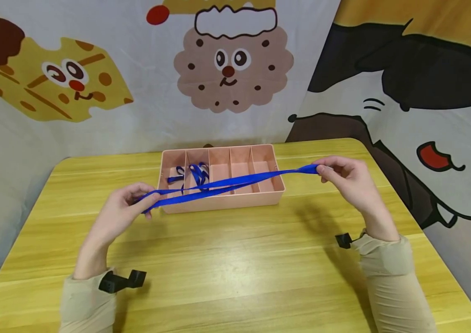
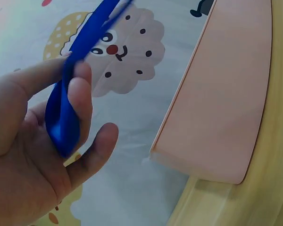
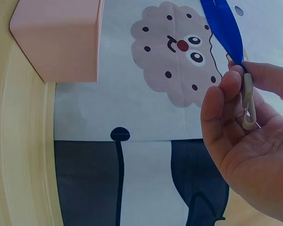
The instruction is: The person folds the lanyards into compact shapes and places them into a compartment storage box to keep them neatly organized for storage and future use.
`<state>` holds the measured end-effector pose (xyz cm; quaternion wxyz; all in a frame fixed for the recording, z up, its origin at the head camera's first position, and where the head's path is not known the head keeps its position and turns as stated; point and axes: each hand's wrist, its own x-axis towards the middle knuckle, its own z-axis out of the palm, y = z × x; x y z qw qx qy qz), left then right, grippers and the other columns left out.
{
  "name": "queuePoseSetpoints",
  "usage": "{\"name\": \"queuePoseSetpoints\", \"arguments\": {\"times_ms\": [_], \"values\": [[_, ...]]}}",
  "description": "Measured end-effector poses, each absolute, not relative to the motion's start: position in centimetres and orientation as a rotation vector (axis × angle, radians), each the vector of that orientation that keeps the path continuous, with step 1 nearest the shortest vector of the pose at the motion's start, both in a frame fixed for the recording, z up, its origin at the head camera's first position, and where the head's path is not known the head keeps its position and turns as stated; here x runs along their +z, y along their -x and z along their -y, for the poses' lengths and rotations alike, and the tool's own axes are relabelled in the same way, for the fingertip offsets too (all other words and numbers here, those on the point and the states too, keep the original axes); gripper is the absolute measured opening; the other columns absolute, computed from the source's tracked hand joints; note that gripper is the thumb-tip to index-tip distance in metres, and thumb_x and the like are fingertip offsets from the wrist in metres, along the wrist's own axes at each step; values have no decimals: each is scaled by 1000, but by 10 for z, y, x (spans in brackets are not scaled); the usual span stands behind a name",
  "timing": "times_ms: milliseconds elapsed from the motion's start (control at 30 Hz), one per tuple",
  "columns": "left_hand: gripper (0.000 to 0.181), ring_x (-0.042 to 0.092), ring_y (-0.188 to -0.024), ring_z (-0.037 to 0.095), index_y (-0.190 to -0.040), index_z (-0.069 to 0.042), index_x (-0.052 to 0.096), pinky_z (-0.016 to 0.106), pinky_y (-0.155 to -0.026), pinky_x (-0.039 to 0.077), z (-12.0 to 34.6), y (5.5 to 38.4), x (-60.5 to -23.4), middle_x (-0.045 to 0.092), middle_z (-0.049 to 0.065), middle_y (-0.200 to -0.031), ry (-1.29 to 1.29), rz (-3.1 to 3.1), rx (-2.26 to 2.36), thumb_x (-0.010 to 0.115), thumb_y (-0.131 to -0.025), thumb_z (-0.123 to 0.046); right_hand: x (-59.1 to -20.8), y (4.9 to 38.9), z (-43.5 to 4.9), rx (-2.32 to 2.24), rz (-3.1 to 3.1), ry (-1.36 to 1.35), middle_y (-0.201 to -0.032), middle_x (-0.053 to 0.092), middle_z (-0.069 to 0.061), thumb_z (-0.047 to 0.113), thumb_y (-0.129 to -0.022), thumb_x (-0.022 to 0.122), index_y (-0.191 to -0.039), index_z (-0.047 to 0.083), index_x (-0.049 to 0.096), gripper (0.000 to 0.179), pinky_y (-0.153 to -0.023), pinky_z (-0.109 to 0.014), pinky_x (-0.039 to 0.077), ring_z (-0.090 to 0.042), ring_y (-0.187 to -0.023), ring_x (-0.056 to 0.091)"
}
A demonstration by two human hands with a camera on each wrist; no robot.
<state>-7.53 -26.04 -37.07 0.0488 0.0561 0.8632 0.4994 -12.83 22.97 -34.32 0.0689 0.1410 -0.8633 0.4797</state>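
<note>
Set before a cartoon-printed cloth [image 1: 148, 125], over a wood-grain table [image 1: 227, 277] taken here as a clock dial. With left hand [image 1: 114, 212] at 10 o'clock, pinching the looped end of a blue strap [image 1: 256, 177] between thumb and fingers. With right hand [image 1: 354, 182] at 2 o'clock, pinching the opposite end just beside a pale clip [image 3: 248, 89]. Strung between both hands in two strips converging toward 2 o'clock, crossing in front of a pink box [image 1: 227, 202] at 12 o'clock; impossible to tell whether touching its rim. Divided inside into five compartments, with a darker blue strap [image 1: 176, 179] in the 9 o'clock end and a blue bundle [image 1: 195, 173] next to it. Clad in beige sleeves [image 1: 393, 277], with black devices [image 1: 111, 282] at both wrists. Printed beyond: a cheese [image 1: 89, 92] toward 10 o'clock, a biscuit [image 1: 235, 95] at 12.
</note>
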Motion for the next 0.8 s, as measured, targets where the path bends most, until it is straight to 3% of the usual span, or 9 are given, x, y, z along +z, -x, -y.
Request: {"name": "queuePoseSetpoints", "arguments": {"times_ms": [300,633,800], "values": [[9,67,-76,7,-98,-13,73,18,-74,51,281,71,-373,71,-16,-79,-176,-2545,1792,66,-104,-13,-345,132,-235,1460,2608,-390,-79,67,18,11,-104,66,-107,-4,73,17,-62,-23,43,-5,-74,58],[37,75,-86,10,-110,-8,72,21,-83,62,295,70,-383,74,-4,-97,-574,-2062,2330,45,-103,15,-346,132,-240,1409,2639,-314,-81,67,23,15,-105,66,-114,-6,72,24,-64,-18,46,-2,-77,61],[32,75,-84,8,-108,-11,75,20,-79,63,292,70,-378,75,-6,-97,-397,-2171,2330,53,-103,11,-345,132,-239,1422,2634,-313,-83,68,23,15,-105,66,-113,-6,71,23,-66,-16,48,-2,-78,62]]}}
